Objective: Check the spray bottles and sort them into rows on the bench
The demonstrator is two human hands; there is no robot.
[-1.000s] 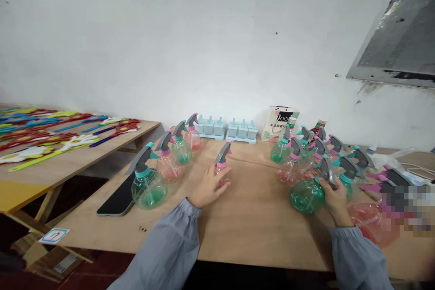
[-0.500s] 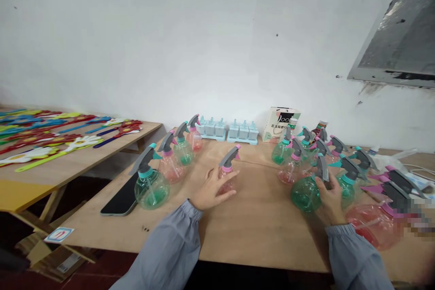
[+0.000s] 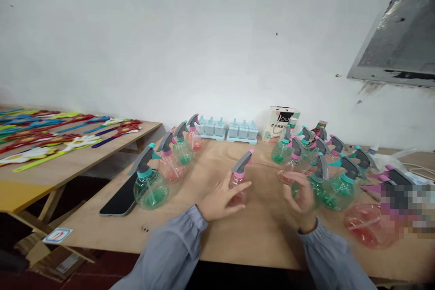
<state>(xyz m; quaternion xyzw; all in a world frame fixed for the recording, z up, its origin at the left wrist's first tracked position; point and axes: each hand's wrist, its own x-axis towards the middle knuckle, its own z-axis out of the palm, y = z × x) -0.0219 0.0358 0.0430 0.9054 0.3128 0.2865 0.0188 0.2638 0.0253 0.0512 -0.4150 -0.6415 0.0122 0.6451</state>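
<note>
My left hand (image 3: pixel 222 199) is wrapped around the round pink body of a spray bottle (image 3: pixel 239 195) with a grey and pink trigger head, standing upright or nearly so in mid-table. Whether its base touches the wood is hard to see. To the right, my right hand (image 3: pixel 301 195) hangs over the table, fingers loosely curled, thumb apart, nothing in them. Just behind it stands a green spray bottle (image 3: pixel 318 186), partly covered by the hand. A clear pink spray bottle (image 3: pixel 292 163) is close to its fingertips.
Several pink and green spray bottles stand at right, including a large pink one (image 3: pixel 369 226). At left, more line up from a green one (image 3: pixel 151 190), beside a black phone (image 3: pixel 118 199). Light-blue popsicle molds (image 3: pixel 243 132) and a printed box (image 3: pixel 279 124) sit near the wall. Colourful hand-shaped toys (image 3: pixel 78 142) cover another table.
My left hand has moved the pink spray bottle to the right and slightly nearer to me. My right hand has left the green spray bottle and shifted left, fingers now curled.
</note>
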